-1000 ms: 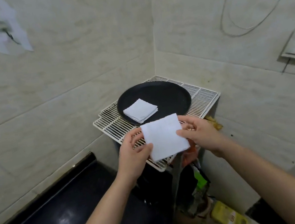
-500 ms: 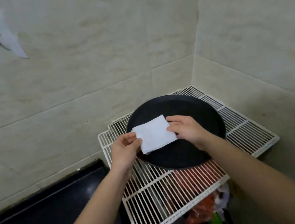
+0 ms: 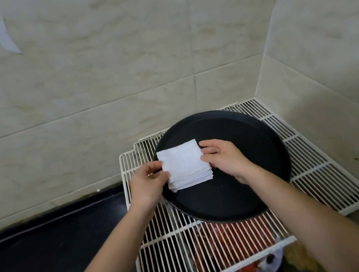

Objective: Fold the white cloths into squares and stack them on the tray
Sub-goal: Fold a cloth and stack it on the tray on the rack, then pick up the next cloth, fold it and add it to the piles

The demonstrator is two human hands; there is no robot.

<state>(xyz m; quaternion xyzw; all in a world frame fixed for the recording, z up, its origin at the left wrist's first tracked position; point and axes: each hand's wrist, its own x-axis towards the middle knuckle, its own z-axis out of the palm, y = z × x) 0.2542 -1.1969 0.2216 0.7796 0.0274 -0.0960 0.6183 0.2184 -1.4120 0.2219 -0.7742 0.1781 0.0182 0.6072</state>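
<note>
A round black tray (image 3: pixel 244 196) rests on a white wire rack (image 3: pixel 311 167) in the wall corner. On the tray's left part lies a stack of folded white cloths (image 3: pixel 186 165), square, with layered edges showing at its near side. The top cloth sits on the stack. My left hand (image 3: pixel 148 184) pinches the stack's left edge. My right hand (image 3: pixel 223 159) holds the right edge with fingers curled on it. Both hands touch the cloth.
A black countertop (image 3: pixel 50 254) runs to the left of the rack. Tiled walls (image 3: pixel 115 75) close in behind and to the right. Under the rack lie red bags and clutter (image 3: pixel 231 258). The tray's near and right parts are bare.
I stepped closer and carried the folded cloth from in front of the rack onto the tray. It now lies on the earlier folded cloth, with both hands still on its edges.
</note>
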